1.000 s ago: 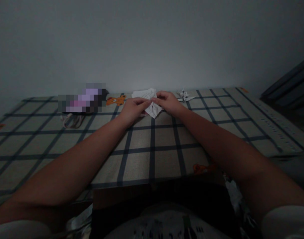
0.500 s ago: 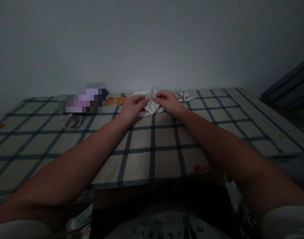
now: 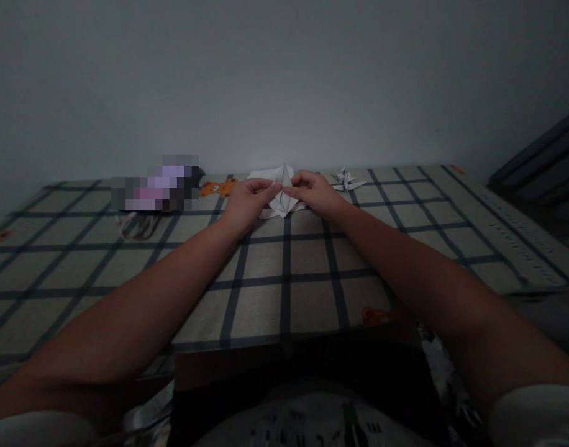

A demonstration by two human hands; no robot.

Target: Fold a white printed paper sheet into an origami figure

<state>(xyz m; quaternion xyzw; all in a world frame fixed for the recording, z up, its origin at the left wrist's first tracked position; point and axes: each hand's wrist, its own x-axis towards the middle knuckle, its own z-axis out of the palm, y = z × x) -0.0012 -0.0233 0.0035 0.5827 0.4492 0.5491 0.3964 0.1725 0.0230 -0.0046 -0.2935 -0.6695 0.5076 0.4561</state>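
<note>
A small white folded paper piece [image 3: 283, 197] stands between my two hands at the far middle of the checked cloth [image 3: 284, 279]. My left hand [image 3: 247, 202] pinches its left side with closed fingers. My right hand [image 3: 315, 191] pinches its right side, fingers closed too. Both hands rest low on the cloth. Behind the piece lies a flat white sheet of paper [image 3: 266, 174], partly hidden by my hands.
A finished white paper crane [image 3: 347, 180] sits just right of my right hand. A blurred purple object [image 3: 156, 184] and a looped cord [image 3: 133, 225] lie at the far left. A grey wall rises behind the cloth. Dark furniture [image 3: 540, 167] stands at the right.
The paper piece went from a flatter diamond hanging below my fingers to a narrower shape with its point up. My hands stayed in nearly the same place.
</note>
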